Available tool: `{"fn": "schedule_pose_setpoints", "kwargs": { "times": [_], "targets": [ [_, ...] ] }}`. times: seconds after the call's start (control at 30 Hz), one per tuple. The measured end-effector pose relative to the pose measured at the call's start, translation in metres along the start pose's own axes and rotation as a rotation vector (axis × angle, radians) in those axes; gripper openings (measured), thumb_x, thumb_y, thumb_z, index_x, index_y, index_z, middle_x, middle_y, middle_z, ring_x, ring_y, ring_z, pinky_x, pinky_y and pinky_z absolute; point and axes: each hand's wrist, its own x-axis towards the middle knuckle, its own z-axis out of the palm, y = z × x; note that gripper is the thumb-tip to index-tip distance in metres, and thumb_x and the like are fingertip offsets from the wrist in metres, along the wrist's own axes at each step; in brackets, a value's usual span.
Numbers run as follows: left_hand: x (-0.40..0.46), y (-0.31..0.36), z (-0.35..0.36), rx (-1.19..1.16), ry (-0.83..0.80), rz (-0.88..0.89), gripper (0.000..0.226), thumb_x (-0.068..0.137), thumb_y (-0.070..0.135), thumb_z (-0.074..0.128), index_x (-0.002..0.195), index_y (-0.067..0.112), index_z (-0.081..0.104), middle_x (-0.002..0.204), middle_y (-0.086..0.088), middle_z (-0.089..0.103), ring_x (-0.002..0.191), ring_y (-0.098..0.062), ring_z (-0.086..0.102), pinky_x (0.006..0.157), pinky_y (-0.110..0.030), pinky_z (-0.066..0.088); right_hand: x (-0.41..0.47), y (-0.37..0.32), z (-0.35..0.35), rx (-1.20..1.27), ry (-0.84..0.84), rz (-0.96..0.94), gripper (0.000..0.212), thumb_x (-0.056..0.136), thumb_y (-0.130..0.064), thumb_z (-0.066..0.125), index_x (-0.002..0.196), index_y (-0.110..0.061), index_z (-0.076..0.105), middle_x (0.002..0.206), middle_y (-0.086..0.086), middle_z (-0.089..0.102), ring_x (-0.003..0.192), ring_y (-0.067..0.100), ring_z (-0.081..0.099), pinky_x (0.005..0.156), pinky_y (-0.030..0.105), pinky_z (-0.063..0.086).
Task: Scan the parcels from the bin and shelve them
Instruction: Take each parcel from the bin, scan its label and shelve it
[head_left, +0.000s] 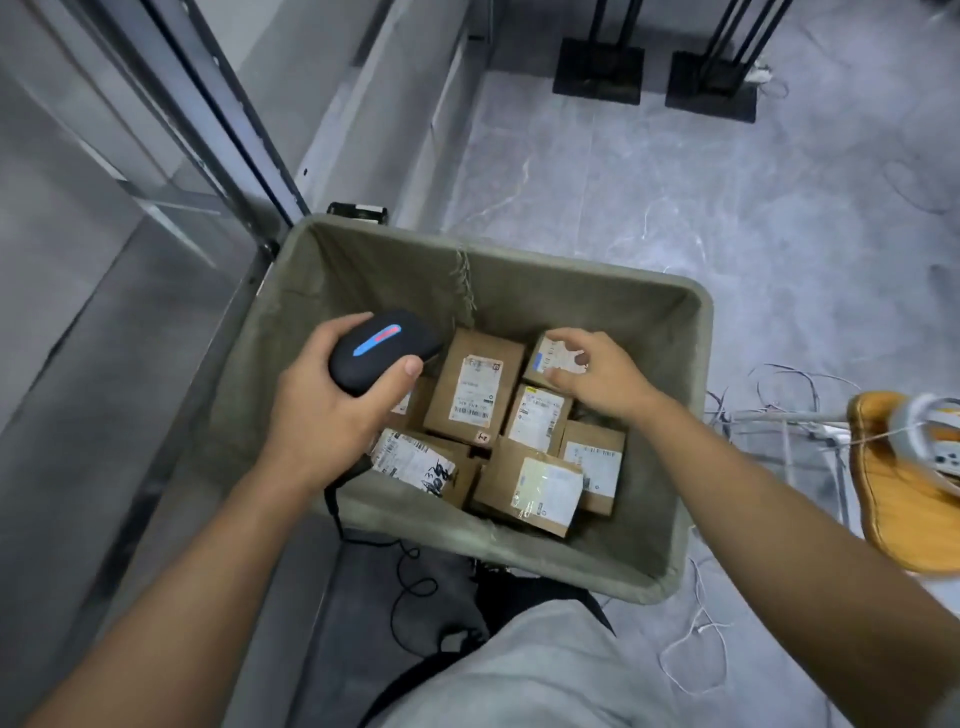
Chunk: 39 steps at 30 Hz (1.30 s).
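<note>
Looking down from head height, a person's two bare forearms reach over a grey-green fabric bin (691, 364) that stands on a pale marbled floor (675, 171). Inside the bin lie several small brown cardboard parcels (475, 387), each with a white shipping label carrying barcodes and fine print that is too small and blurred to read. One label on a parcel at the lower left (415, 462) has black handwritten scrawl across it, also unreadable, and a small sticker with a mark sits at the corner of the middle parcel. The left hand (332, 415) holds a black handheld scanner (382, 345), fingers wrapped closed around its body with the thumb on top; a lit blue and red strip shows on the scanner's upper face, and a black cable (405, 566) trails from it down to the floor. The scanner sits above the left side of the bin, just over the parcels. The right hand (597, 371) reaches into the bin's far right, its fingers spread and curled around the label face of a tilted parcel (545, 358), touching its edges. A metal shelf frame (218, 104) rises at the left.
</note>
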Motion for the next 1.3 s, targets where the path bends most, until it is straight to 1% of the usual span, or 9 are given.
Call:
{"fn": "schedule_pose_setpoints", "kwargs": {
  "times": [0.13,0.23,0.37,0.47,0.57,0.67,0.83,1.03,1.3],
  "targets": [
    [0.005,-0.007,0.019,0.000,-0.036,-0.040,0.054,0.068,0.063,0.082,0.117,0.051,0.062,0.102,0.010,0.075,0.077,-0.024,0.071,0.078,-0.055,0.061,-0.012,0.040,0.049,-0.068,-0.169,0.073,0.067,0.089,-0.037,0.074,0.149,-0.033,0.045,0.142,0.008,0.046,0.140,0.026,0.036,0.117,0.039,0.031],
    [0.004,-0.011,0.030,0.011,-0.068,-0.056,0.050,0.070,0.061,0.081,0.114,0.051,0.062,0.100,0.011,0.075,0.076,-0.022,0.071,0.076,-0.054,0.061,-0.027,0.056,0.080,-0.162,-0.252,0.087,0.076,0.089,-0.045,0.072,0.154,-0.032,0.035,0.142,0.008,0.040,0.138,0.029,0.033,0.113,0.043,0.034],
    [0.000,-0.017,0.036,0.015,-0.109,-0.086,0.055,0.070,0.061,0.081,0.119,0.046,0.062,0.107,0.016,0.074,0.085,-0.020,0.074,0.081,-0.051,0.062,-0.051,0.069,0.108,-0.356,-0.280,0.063,0.085,0.085,-0.057,0.070,0.155,-0.033,0.028,0.155,0.008,0.028,0.142,0.029,0.024,0.115,0.045,0.029],
    [0.001,-0.022,0.037,0.016,-0.144,-0.109,0.058,0.068,0.063,0.080,0.120,0.047,0.062,0.106,0.017,0.073,0.084,-0.020,0.074,0.081,-0.052,0.062,-0.067,0.081,0.120,-0.492,-0.295,0.038,0.097,0.080,-0.063,0.071,0.157,-0.035,0.019,0.160,0.008,0.021,0.144,0.030,0.021,0.118,0.044,0.021],
    [0.000,-0.024,0.037,0.022,-0.163,-0.118,0.059,0.067,0.064,0.080,0.121,0.047,0.061,0.105,0.021,0.072,0.083,-0.019,0.074,0.080,-0.052,0.062,-0.076,0.091,0.122,-0.498,-0.296,0.077,0.111,0.076,-0.066,0.072,0.160,-0.041,0.003,0.165,0.007,0.007,0.150,0.031,0.010,0.122,0.046,0.015],
    [0.001,-0.024,0.036,0.022,-0.168,-0.124,0.056,0.067,0.065,0.079,0.118,0.051,0.060,0.103,0.021,0.072,0.081,-0.020,0.074,0.080,-0.053,0.062,-0.073,0.093,0.121,-0.503,-0.306,0.107,0.118,0.076,-0.064,0.075,0.159,-0.045,-0.006,0.166,0.009,0.000,0.152,0.032,0.004,0.123,0.048,0.017],
    [-0.001,-0.025,0.034,0.008,-0.162,-0.127,0.062,0.067,0.065,0.081,0.122,0.045,0.061,0.105,0.019,0.072,0.082,-0.020,0.074,0.080,-0.053,0.062,-0.072,0.092,0.119,-0.482,-0.300,0.104,0.118,0.074,-0.054,0.079,0.159,-0.041,-0.001,0.162,0.011,0.010,0.148,0.032,0.013,0.120,0.047,0.026],
    [-0.008,-0.024,0.027,-0.003,-0.136,-0.120,0.061,0.066,0.065,0.080,0.120,0.044,0.062,0.105,0.014,0.073,0.081,-0.020,0.073,0.078,-0.052,0.062,-0.065,0.076,0.095,-0.465,-0.145,0.028,0.119,0.069,-0.058,0.077,0.160,-0.034,0.005,0.149,0.004,0.030,0.134,0.026,0.029,0.112,0.042,0.031],
    [-0.017,-0.011,0.027,-0.018,-0.100,-0.079,0.057,0.068,0.062,0.082,0.118,0.046,0.062,0.104,0.015,0.074,0.080,-0.017,0.072,0.079,-0.052,0.062,-0.040,0.034,0.050,-0.397,0.028,-0.112,0.117,0.067,-0.062,0.077,0.160,-0.037,0.010,0.148,0.001,0.027,0.137,0.023,0.024,0.114,0.041,0.027]
  ]
}}
